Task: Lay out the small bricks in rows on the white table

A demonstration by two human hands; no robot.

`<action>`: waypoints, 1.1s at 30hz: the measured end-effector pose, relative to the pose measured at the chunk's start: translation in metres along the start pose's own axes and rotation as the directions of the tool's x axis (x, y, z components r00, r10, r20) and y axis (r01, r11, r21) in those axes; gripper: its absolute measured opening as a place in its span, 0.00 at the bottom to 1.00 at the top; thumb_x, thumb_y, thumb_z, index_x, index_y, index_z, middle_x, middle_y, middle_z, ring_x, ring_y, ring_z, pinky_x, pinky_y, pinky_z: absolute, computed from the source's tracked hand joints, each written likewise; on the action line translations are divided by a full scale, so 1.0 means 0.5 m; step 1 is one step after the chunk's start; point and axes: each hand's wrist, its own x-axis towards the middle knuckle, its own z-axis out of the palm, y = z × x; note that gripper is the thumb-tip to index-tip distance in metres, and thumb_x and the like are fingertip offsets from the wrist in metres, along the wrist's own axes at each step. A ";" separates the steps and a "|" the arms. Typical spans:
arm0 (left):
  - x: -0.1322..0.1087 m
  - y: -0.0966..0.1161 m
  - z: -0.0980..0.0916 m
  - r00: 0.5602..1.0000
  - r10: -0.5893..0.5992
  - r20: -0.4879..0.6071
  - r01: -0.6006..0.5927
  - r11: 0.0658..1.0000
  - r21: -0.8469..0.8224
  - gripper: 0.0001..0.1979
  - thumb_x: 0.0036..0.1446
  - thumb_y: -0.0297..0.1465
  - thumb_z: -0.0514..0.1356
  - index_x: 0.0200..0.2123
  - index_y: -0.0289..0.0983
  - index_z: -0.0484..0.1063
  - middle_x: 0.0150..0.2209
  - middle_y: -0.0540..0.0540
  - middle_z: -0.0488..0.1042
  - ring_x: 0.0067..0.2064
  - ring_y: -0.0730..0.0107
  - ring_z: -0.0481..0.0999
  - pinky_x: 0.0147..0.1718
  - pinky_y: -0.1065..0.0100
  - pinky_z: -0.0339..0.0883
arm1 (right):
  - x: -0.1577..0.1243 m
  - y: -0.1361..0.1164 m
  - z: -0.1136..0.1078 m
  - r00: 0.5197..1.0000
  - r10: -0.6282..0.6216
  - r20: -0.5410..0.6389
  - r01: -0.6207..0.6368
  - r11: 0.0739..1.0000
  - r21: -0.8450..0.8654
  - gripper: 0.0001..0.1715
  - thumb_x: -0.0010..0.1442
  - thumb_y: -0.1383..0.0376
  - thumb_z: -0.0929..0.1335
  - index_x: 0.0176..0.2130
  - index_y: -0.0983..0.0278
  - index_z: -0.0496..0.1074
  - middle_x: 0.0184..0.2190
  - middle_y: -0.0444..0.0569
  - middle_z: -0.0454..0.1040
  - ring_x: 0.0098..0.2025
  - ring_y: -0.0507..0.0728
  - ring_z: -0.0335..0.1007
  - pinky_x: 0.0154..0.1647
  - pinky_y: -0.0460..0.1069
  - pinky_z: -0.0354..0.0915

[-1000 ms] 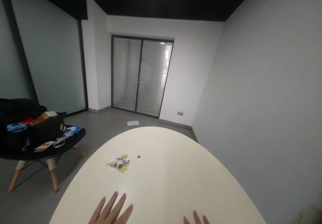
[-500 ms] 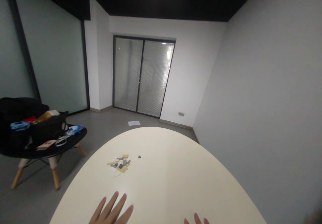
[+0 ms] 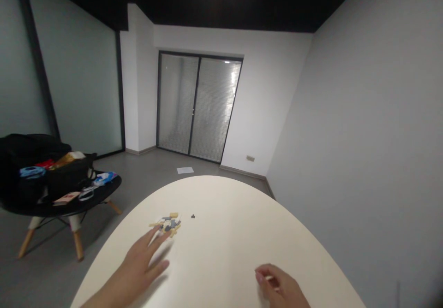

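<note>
Small building-brick pieces (image 3: pixel 174 215) in yellow, grey, white and black lie in a loose pile on the left of the cream round table (image 3: pixel 221 197). My left hand (image 3: pixel 138 259) reaches over the near edge of this pile, fingers stretched out and apart, with nothing visible in it. Its fingertips cover some of the pieces; whether they touch them I cannot tell. A single small dark piece (image 3: pixel 193 216) lies apart, to the right of the pile. On the right, my right hand (image 3: pixel 278 284) is over the table with its fingers curled toward the thumb, and no object shows in it.
To the left, a black chair (image 3: pixel 74 211) with wooden legs bears a black bag (image 3: pixel 71 179) and small items. A white sheet (image 3: pixel 185 170) lies on the floor beyond the table. A grey wall (image 3: pixel 363 137) runs along the right.
My left hand has moved forward from the near edge of the table to the pile. My right hand has come further into view, and its fingers have curled in.
</note>
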 end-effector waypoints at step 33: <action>0.228 0.127 0.036 0.962 0.040 0.272 -0.039 0.999 -0.007 0.27 0.67 0.49 0.47 0.64 0.48 0.64 0.70 0.40 0.53 0.70 0.43 0.48 0.65 0.43 0.39 | 0.033 0.010 0.043 0.949 0.097 -0.301 -0.046 0.984 0.172 0.28 0.52 0.42 0.65 0.28 0.63 0.76 0.15 0.43 0.67 0.20 0.55 0.63 0.22 0.48 0.62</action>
